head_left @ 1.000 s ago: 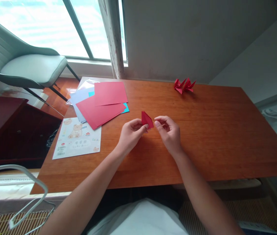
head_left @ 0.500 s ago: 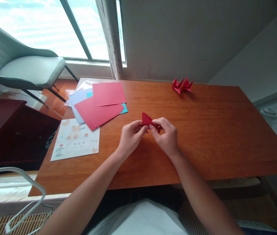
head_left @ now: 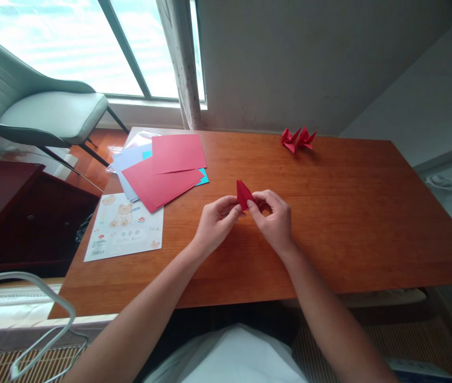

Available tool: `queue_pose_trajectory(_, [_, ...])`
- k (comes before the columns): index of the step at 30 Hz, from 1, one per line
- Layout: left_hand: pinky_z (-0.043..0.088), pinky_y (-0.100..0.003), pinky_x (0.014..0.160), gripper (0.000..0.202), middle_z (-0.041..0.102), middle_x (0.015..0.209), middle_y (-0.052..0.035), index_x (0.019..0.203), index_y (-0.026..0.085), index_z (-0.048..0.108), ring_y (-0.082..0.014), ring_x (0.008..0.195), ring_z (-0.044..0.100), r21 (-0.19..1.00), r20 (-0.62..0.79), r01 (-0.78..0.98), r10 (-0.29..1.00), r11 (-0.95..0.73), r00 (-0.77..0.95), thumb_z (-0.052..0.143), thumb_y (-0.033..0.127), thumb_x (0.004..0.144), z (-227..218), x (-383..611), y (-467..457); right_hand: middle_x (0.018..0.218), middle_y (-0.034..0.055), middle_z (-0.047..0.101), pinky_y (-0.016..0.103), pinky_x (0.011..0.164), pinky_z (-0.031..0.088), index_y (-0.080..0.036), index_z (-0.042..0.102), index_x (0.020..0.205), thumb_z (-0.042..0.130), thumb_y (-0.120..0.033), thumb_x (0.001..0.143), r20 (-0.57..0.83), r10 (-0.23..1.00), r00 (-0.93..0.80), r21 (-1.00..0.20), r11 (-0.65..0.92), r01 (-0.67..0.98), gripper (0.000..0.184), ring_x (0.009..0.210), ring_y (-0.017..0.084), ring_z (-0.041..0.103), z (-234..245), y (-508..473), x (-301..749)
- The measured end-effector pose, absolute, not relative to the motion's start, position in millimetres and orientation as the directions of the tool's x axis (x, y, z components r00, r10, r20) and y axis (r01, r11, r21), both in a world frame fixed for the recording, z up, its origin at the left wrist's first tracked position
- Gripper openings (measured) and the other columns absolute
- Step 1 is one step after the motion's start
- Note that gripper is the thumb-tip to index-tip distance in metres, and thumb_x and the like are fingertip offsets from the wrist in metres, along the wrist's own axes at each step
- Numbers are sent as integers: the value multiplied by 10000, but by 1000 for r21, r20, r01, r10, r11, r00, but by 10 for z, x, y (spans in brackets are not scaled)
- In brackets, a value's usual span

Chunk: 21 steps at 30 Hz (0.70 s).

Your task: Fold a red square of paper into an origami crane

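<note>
A small folded piece of red paper stands pointed up just above the wooden table, near its middle. My left hand pinches its lower left side between thumb and fingers. My right hand pinches its lower right side, fingers curled round it. Both hands hover close over the tabletop, touching each other at the fingertips.
Red sheets lie on pale and blue sheets at the table's back left, with a printed bear card in front of them. A finished red origami figure sits by the far wall. A grey chair stands left of the table.
My right hand has closed in from the right and taken hold of the folded paper. The paper now stands narrower and more upright between both hands.
</note>
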<state>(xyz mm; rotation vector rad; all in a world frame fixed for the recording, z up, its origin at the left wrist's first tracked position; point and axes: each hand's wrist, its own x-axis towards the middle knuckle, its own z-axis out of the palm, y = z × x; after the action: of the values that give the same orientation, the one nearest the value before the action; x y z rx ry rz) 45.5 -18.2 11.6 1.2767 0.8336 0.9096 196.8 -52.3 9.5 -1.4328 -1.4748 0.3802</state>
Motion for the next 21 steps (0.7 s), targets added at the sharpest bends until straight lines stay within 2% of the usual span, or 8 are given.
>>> queue_pose_trajectory(6, [555, -283, 767, 244, 738, 905, -77, 958, 137, 714, -181, 802, 688, 993, 3, -111, 910, 47, 415, 712, 346, 832, 131, 452, -176, 848, 27, 671, 278, 632, 515, -226, 665, 906, 606, -259, 910, 397, 901, 178, -816, 258, 517, 68, 729, 161, 630, 103, -531, 1962])
queue_pose_trajectory(12, [535, -252, 680, 217, 735, 885, -74, 958, 135, 722, -162, 752, 674, 995, -19, -80, 902, 60, 432, 624, 303, 862, 188, 435, -179, 840, 24, 682, 284, 640, 515, -228, 676, 925, 603, -275, 913, 376, 900, 219, -833, 225, 505, 88, 738, 167, 638, 113, -533, 1967])
queue_pose_trajectory(21, [535, -252, 705, 271, 725, 873, -69, 954, 132, 713, -160, 758, 670, 995, -14, -80, 909, 52, 416, 697, 380, 846, 137, 454, -166, 831, 23, 671, 279, 632, 508, -219, 670, 910, 612, -247, 913, 400, 896, 190, -811, 250, 529, 64, 714, 159, 629, 103, -528, 1962])
